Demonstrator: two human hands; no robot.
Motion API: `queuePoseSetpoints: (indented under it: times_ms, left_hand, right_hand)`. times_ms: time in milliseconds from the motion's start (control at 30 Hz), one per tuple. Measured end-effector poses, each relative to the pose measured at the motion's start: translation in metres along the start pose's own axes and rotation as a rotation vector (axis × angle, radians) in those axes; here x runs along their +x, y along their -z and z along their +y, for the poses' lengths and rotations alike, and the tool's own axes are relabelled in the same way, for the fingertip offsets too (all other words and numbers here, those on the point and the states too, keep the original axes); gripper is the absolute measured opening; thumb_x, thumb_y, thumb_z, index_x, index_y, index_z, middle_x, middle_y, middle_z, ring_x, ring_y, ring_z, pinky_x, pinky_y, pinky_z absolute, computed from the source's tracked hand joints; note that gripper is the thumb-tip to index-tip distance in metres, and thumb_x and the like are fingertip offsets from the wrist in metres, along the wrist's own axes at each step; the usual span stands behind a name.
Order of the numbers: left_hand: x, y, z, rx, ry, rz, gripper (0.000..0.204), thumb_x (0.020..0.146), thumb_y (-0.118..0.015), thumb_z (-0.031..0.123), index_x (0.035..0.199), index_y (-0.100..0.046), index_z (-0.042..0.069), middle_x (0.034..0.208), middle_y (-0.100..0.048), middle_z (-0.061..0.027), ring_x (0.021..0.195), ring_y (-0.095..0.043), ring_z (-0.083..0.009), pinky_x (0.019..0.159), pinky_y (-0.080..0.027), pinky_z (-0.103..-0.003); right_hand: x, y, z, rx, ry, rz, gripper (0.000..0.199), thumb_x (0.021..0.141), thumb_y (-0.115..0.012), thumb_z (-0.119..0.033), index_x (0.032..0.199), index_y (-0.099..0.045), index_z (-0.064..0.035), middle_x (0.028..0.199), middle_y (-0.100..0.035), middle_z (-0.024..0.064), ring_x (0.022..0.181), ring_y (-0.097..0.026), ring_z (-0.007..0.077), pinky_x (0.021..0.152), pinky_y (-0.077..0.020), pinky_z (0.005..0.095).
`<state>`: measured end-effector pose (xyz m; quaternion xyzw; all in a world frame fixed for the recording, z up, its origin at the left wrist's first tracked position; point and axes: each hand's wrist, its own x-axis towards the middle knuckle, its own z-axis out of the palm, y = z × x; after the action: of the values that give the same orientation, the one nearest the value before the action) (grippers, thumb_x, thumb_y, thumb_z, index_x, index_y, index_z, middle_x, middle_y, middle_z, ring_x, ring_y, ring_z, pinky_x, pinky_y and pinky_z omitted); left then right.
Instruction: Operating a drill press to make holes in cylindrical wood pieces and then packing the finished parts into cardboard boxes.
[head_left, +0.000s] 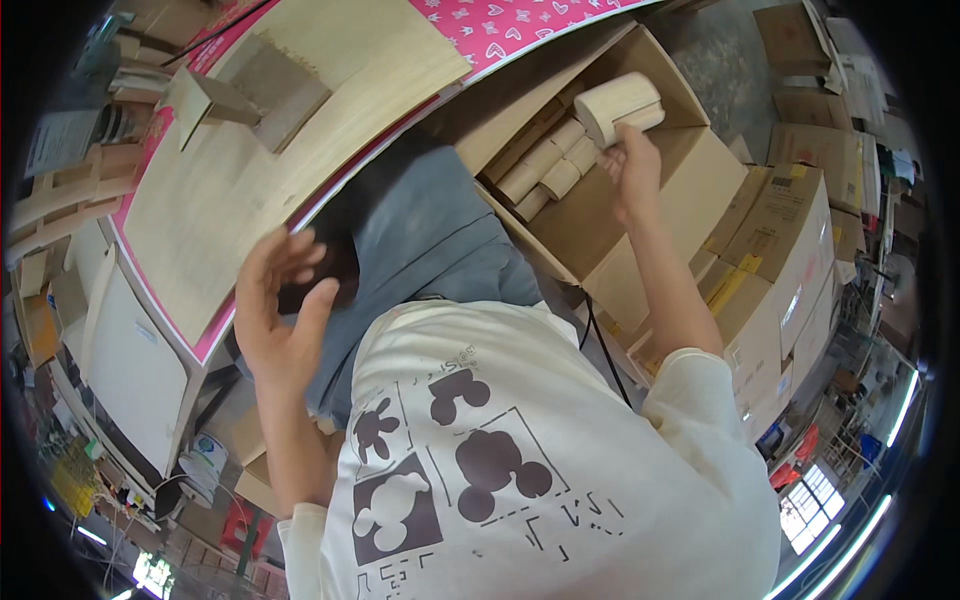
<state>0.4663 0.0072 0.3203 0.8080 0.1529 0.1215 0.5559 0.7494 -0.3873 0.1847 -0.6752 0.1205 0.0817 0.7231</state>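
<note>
My right hand (632, 172) grips a pale wooden cylinder-shaped piece (612, 102) by its lower edge. It holds the piece over an open cardboard box (690, 190) on my right. Similar rounded wooden pieces (545, 165) lie in rows along the near-left side of the box. My left hand (283, 305) hangs in the air beside the table edge, fingers spread and thumb apart, with nothing in it. On the table ahead of it, a plywood board (370, 60) carries flat wooden pieces (275, 95), one of them standing on edge.
A pink patterned cover (510, 25) shows around the board. Closed cartons (770, 235) stand stacked to the right of the open box. A white panel (130, 350) leans at the left, and a white bucket (205, 460) sits below it. Dark cables (603, 345) hang beside the box.
</note>
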Motion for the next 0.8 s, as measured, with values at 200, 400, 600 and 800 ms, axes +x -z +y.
queuePoseSetpoints:
  times_ms: [200,400,600,800]
  left_hand:
    - [-0.066,0.019,-0.032,0.092,0.220,-0.010,0.061,0.102,-0.084,-0.002,0.158,-0.061,-0.003,0.142,-0.077,-0.0186,0.126,-0.077,-0.0275,0.109,-0.059,-0.038]
    - [-0.121,0.035,-0.030,0.223,0.424,0.102,0.057,0.098,-0.081,-0.008,0.152,-0.065,-0.003,0.136,-0.079,-0.0181,0.121,-0.078,-0.0255,0.111,-0.058,-0.039]
    - [-0.209,0.073,-0.064,0.279,0.573,0.413,0.053,0.109,-0.077,0.001,0.159,-0.060,-0.001,0.137,-0.077,-0.0147,0.121,-0.077,-0.0224,0.109,-0.058,-0.035]
    - [-0.315,0.109,-0.097,0.253,0.854,0.637,0.045,0.115,-0.075,0.011,0.157,-0.062,0.003,0.132,-0.078,-0.0081,0.113,-0.076,-0.0155,0.096,-0.059,-0.029]
  right_hand:
    - [0.032,0.057,0.142,-0.547,-0.624,-0.044,0.050,0.100,-0.081,-0.040,0.118,-0.075,0.0060,0.106,-0.076,0.0122,0.089,-0.073,0.0244,0.069,-0.0597,0.0425]
    - [0.036,0.022,0.293,-0.791,-0.918,-0.122,0.055,0.092,-0.092,-0.032,0.130,-0.076,0.0042,0.106,-0.081,0.0153,0.100,-0.081,0.0353,0.076,-0.0670,0.0462]
    - [0.069,0.086,0.400,-1.513,-0.518,-0.838,0.046,0.100,-0.084,-0.037,0.135,-0.080,-0.0073,0.137,-0.080,0.0217,0.125,-0.079,0.0366,0.090,-0.0683,0.0530]
    - [0.069,0.082,0.437,-1.710,-0.433,-0.617,0.039,0.097,-0.080,-0.035,0.130,-0.087,-0.0162,0.129,-0.085,0.0208,0.123,-0.082,0.0334,0.100,-0.0662,0.0479]
